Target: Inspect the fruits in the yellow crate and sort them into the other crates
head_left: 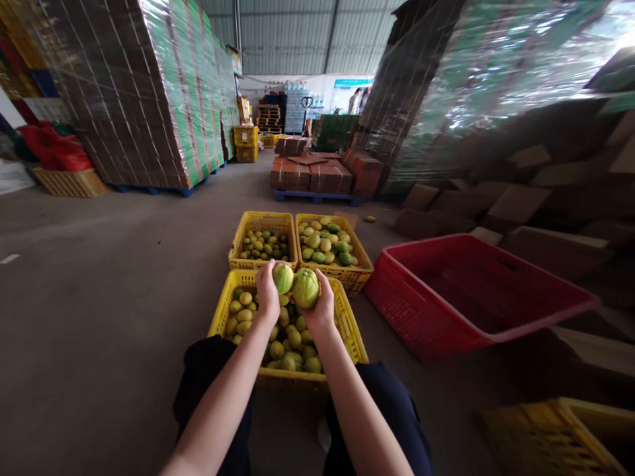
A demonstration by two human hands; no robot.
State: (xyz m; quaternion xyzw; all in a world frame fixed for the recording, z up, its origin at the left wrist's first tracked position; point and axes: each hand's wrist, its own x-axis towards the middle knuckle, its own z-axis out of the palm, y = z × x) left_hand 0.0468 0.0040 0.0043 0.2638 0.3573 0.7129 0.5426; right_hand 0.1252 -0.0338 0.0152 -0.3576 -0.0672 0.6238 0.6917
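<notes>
Side by side above the near yellow crate (225,301), my two hands each grip a green citrus fruit. My left hand (268,291) is closed around the smaller, smoother green lemon (283,279). In my right hand (321,305) is a larger, ribbed green lemon (305,288). The two fruits are very close together; whether they touch I cannot tell. Below them the near crate holds many yellow-green lemons (294,338). Behind stand two more yellow crates: the left one (237,248) has smaller lemons low inside, the right one (364,254) is fuller with larger lemons.
A large red crate (397,311) stands to the right, by a heap of cardboard (520,198). Another yellow crate (536,436) is at bottom right. Flattened cartons lie on a blue pallet (317,197) ahead. Wrapped stacks (129,99) rise on both sides. One loose lemon (370,219) lies on the floor.
</notes>
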